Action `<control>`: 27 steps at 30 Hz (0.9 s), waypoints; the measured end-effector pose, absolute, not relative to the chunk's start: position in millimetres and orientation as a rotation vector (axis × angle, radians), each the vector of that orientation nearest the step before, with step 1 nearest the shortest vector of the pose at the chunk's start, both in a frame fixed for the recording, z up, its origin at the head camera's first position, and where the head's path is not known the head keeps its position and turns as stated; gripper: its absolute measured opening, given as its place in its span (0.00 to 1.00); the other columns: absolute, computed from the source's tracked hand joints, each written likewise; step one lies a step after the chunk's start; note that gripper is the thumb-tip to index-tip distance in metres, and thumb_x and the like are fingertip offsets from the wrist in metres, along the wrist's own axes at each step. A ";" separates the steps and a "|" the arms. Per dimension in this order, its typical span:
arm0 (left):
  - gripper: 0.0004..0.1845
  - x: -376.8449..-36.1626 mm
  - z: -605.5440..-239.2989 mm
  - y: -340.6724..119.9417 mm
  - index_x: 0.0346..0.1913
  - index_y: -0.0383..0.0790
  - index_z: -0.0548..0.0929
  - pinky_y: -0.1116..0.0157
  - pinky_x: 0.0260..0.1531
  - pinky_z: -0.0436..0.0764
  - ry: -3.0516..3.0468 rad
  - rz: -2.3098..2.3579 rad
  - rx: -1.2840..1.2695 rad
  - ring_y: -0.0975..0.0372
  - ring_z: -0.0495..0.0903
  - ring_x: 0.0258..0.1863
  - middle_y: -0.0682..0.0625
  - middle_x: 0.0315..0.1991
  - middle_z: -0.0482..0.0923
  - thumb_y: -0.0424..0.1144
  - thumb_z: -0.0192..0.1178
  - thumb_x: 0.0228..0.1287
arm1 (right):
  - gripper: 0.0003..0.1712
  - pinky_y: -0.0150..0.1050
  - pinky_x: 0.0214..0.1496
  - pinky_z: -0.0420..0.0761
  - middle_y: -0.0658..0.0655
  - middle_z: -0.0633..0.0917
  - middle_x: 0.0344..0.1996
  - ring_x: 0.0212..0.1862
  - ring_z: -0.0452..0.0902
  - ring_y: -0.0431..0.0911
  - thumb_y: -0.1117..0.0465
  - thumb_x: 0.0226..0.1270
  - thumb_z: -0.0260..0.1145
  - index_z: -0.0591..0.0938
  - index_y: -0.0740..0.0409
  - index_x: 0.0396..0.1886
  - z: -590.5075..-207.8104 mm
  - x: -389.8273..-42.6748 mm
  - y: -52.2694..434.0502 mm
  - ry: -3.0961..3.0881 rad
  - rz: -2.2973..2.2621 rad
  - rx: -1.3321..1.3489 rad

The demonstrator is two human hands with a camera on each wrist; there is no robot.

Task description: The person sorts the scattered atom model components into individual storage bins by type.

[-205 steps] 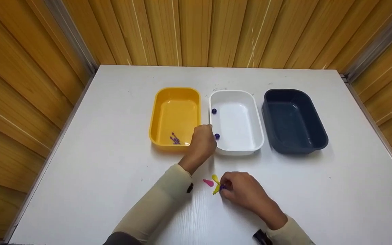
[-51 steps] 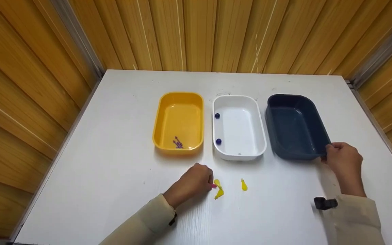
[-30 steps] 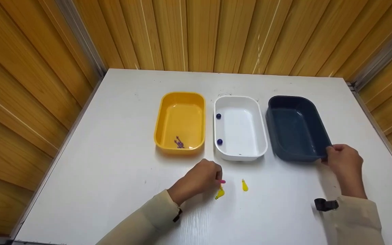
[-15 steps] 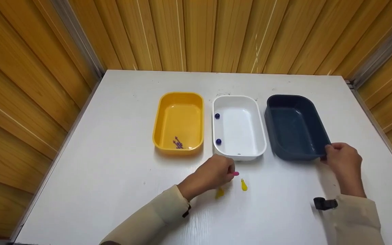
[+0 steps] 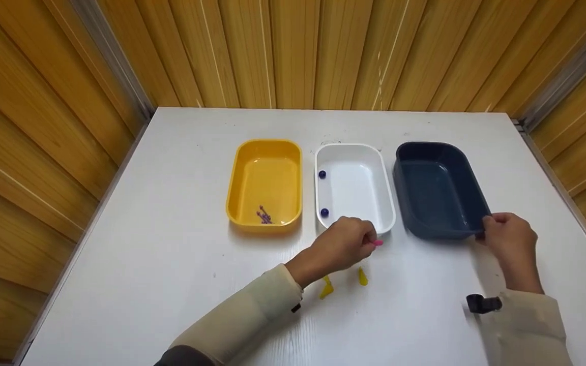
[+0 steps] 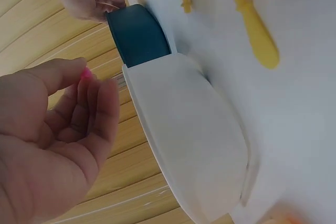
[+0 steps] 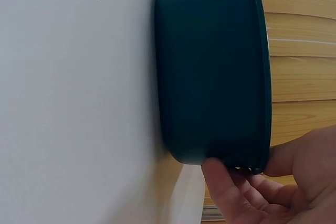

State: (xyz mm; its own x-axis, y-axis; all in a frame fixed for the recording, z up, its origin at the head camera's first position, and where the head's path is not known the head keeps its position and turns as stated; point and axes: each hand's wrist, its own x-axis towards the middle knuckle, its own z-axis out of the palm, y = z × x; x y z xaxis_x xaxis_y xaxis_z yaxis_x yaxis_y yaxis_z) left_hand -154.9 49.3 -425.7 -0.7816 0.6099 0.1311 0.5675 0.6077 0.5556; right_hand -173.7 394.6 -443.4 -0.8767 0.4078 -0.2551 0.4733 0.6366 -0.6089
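My left hand [image 5: 341,246] pinches a small pink balloon [image 5: 377,243] between thumb and fingertips, just in front of the white tub [image 5: 393,221]. Most of the balloon is hidden; a pink bit shows at the fingertips in the left wrist view. My right hand [image 5: 511,241] grips the near right corner of the dark blue tub [image 5: 438,235], thumb at the rim and fingers against the outer wall. On the table below my left hand lie uninflated yellow balloons: one pear-shaped balloon [image 5: 363,276] by itself, and a yellow balloon [image 6: 260,35] overlapping another, partly behind my wrist.
Two dark blue beads [image 5: 324,212] sit along the white tub's left wall. The yellow tub [image 5: 229,208] on the left holds several small purple sticks [image 5: 264,216]. The three tubs stand in a row on the white table [image 5: 171,213], with wood-panelled walls [image 5: 293,56] around it.
My left hand has picked up the pink balloon and moved right and forward to the white tub's front edge. My right hand, earlier at the balloons with a bead, now holds the blue tub.
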 end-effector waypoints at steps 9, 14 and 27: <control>0.06 -167.7 -424.3 71.2 0.43 0.42 0.89 0.82 0.30 0.72 2.808 0.938 0.971 0.67 0.76 0.29 0.53 0.33 0.87 0.39 0.64 0.70 | 0.32 0.28 0.31 0.76 0.75 0.82 0.55 0.42 0.86 0.51 0.52 0.81 0.46 0.70 0.74 0.69 -440.0 -174.8 393.0 2.767 -1.052 0.754; 0.06 -174.5 -424.0 80.9 0.44 0.43 0.89 0.82 0.30 0.72 2.830 0.934 0.937 0.68 0.76 0.30 0.53 0.35 0.88 0.39 0.65 0.69 | 0.31 0.30 0.31 0.76 0.74 0.84 0.53 0.40 0.85 0.49 0.52 0.81 0.46 0.71 0.74 0.68 -440.9 -174.6 392.3 2.774 -1.035 0.757; 0.06 -181.7 -423.1 106.2 0.42 0.47 0.89 0.81 0.28 0.72 2.878 0.862 0.873 0.71 0.74 0.28 0.57 0.33 0.86 0.43 0.65 0.70 | 0.32 0.28 0.30 0.79 0.75 0.81 0.57 0.35 0.85 0.43 0.52 0.81 0.45 0.68 0.74 0.70 -447.8 -175.8 393.2 2.732 -1.076 0.792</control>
State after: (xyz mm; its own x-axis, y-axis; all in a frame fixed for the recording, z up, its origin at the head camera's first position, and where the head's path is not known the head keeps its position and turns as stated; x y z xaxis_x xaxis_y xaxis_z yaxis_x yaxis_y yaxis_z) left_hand -181.7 106.2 -423.1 -0.8442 0.5171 0.1413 0.5097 0.6925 0.5105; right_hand -175.8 393.2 -447.8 -0.8596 0.4313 -0.2739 0.5023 0.6150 -0.6079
